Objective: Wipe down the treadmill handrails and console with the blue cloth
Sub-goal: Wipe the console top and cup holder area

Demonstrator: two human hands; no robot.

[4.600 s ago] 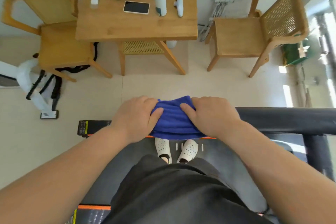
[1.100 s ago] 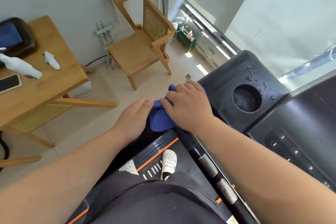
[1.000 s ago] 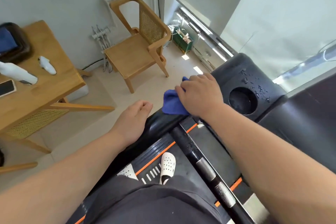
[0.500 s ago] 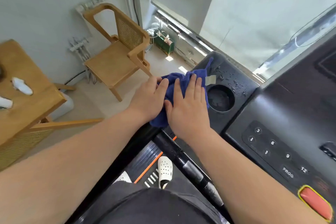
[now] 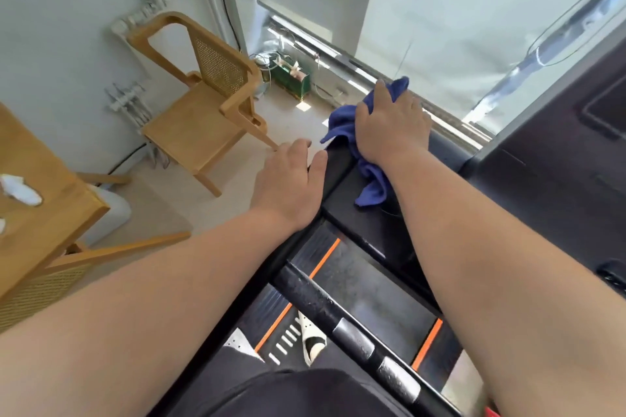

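The console stage of the wipe looks to be in hand: the right hand [image 5: 389, 125] presses the blue cloth [image 5: 342, 132] flat on the far left corner of the console [image 5: 359, 213], palm down, fingers spread over it, more pressing than a closed grip. The left hand [image 5: 291, 179] rests with loose fingers on the console's left edge, holding nothing. Next, a sweep back across toward the panel seems needed, then the handrail [image 5: 338, 315].

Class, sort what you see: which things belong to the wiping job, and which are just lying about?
Part of the job:
blue cloth
right hand pressing it
left hand on the console edge
treadmill console

Just lying about:
wooden chair
wooden table
green bag
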